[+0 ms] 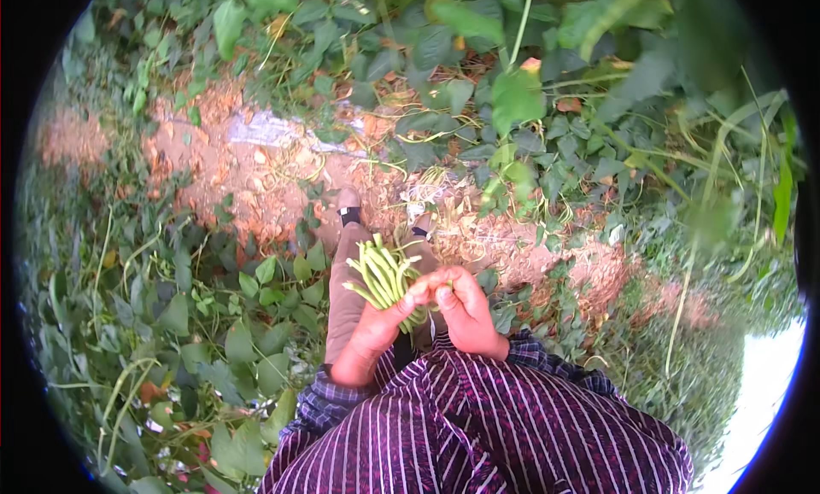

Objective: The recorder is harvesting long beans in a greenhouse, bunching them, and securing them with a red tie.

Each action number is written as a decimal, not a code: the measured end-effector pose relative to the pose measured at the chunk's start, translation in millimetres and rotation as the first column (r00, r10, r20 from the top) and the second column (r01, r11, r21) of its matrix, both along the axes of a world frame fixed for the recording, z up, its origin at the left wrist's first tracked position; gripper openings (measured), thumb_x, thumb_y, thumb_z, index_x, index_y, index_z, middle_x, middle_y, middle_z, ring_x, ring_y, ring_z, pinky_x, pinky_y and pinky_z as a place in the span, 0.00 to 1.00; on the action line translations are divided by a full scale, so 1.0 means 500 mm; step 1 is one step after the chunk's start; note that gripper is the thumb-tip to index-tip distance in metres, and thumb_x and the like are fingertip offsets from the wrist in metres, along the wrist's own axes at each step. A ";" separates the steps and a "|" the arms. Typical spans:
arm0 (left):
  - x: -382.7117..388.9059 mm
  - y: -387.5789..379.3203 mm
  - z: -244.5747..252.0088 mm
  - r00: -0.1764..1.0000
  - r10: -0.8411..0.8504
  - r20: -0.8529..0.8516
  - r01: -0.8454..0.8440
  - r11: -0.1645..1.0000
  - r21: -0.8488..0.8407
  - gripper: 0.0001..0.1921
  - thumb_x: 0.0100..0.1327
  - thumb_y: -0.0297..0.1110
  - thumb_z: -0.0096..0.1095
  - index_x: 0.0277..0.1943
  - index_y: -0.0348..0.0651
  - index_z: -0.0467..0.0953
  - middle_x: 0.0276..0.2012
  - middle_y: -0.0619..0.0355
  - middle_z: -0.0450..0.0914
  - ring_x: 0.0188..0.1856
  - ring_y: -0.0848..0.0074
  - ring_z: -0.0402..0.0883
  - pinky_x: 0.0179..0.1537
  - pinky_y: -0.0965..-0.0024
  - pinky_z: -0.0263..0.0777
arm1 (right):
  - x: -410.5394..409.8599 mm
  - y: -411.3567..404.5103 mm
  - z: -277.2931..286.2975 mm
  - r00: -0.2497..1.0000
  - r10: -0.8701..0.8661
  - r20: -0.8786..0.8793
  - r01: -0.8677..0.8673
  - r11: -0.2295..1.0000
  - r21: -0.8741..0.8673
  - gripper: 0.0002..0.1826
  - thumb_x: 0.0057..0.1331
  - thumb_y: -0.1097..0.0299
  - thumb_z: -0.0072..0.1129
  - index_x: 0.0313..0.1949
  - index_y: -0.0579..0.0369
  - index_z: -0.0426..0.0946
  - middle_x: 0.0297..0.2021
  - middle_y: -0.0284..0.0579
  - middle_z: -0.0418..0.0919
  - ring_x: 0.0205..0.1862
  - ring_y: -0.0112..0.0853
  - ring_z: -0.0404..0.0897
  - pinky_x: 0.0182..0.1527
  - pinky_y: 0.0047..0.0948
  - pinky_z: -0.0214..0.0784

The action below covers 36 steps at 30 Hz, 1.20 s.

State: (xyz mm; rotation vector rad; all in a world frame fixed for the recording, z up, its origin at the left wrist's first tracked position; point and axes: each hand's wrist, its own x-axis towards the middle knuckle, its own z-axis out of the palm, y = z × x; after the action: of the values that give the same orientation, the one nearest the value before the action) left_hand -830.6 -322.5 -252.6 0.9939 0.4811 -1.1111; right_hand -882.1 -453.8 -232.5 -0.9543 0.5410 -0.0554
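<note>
My left hand (379,324) grips a bundle of long green beans (383,276) in front of my legs. The bean ends fan out above the hand, and the lower part of the bundle bends below it, partly hidden by the fingers. Close on its right side is my right hand (464,307), with curled fingers that meet those of my left hand. A small green bit of bean (450,284) shows between the right thumb and forefinger; the rest of it is hidden.
Leafy bean vines (237,347) grow on both sides of a bare soil path (282,199) strewn with dry leaves. A pale plastic sheet (266,129) lies partly buried. White string (419,196) lies near my feet. Vine stems (714,167) hang close on the right.
</note>
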 end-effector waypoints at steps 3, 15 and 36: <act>0.007 -0.049 0.023 0.989 -0.146 -0.034 0.142 0.986 -0.087 0.29 0.53 0.37 0.67 0.56 0.39 0.63 0.46 0.63 0.71 0.51 0.75 0.69 0.54 0.69 0.61 | -0.006 -0.041 0.022 0.988 -0.085 -0.130 0.103 0.985 0.139 0.08 0.69 0.68 0.37 0.41 0.58 0.65 0.33 0.35 0.68 0.35 0.21 0.66 0.42 0.20 0.62; -0.039 -0.137 0.027 0.819 -0.573 0.005 0.573 0.819 -0.001 0.18 0.55 0.39 0.64 0.40 0.40 0.65 0.25 0.60 0.70 0.27 0.76 0.70 0.32 0.72 0.66 | -0.127 -0.155 -0.069 0.994 0.029 0.103 -0.041 0.993 0.115 0.09 0.69 0.69 0.39 0.42 0.59 0.67 0.32 0.36 0.71 0.33 0.21 0.73 0.37 0.21 0.69; -0.184 0.281 -0.067 0.577 -0.817 -0.007 0.809 0.570 0.141 0.17 0.58 0.45 0.57 0.27 0.37 0.71 0.23 0.57 0.71 0.28 0.74 0.69 0.32 0.72 0.60 | -0.102 -0.299 -0.576 0.639 -0.741 -0.207 0.769 0.608 0.199 0.30 0.62 0.67 0.48 0.63 0.49 0.50 0.32 0.31 0.68 0.27 0.19 0.65 0.26 0.19 0.59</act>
State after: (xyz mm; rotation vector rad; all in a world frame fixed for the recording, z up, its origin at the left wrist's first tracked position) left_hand -922.5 -181.9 -285.9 1.4231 -0.0052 -1.8975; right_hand -933.2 -603.3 -520.6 -0.3932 1.0062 -0.6967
